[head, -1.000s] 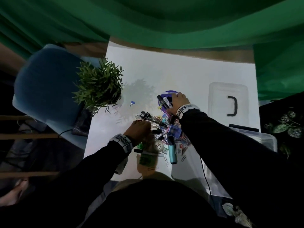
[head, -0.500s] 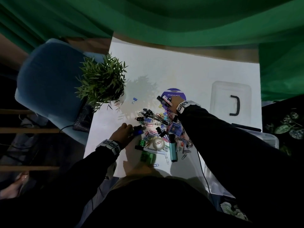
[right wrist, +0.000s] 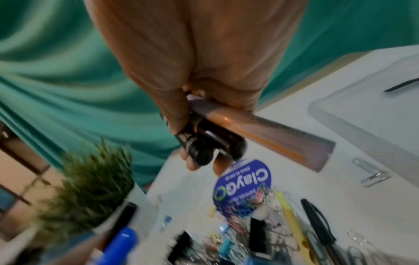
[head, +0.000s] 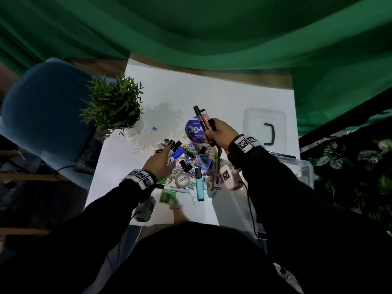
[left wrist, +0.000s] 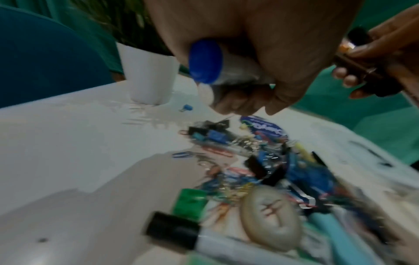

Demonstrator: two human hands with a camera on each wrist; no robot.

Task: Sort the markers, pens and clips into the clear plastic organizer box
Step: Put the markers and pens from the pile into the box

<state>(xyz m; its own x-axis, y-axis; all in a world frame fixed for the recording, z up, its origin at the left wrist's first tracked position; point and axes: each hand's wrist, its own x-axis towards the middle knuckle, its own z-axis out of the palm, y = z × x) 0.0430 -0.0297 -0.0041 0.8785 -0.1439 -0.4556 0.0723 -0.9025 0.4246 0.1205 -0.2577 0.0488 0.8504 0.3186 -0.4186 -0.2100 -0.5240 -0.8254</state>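
A pile of clips, pens and markers (head: pixel 191 164) lies mid-table. My left hand (head: pixel 164 157) hovers at its left edge and grips a blue-capped white marker (head: pixel 176 154) (left wrist: pixel 204 64) together with a black-capped one (head: pixel 177 144). My right hand (head: pixel 212 132) is raised over the pile's far side, holding a bundle of dark markers (head: pixel 200 117) (right wrist: pixel 204 143) and an orange-brown one (right wrist: pixel 272 132). The clear organizer box (head: pixel 305 168) stands at the right table edge, partly hidden by my right arm.
The box's clear lid (head: pixel 264 115) with a black handle lies at the far right. A potted plant (head: pixel 114 105) stands at the left edge, a blue chair (head: pixel 42 107) beyond it. A purple round label (head: pixel 191 129), tape roll (head: pixel 182 180) and teal highlighter (head: pixel 199 187) lie in the pile.
My right hand has lifted off the pile with the dark markers in it. My left hand has picked up the blue-capped marker and holds it above the pile's left edge.
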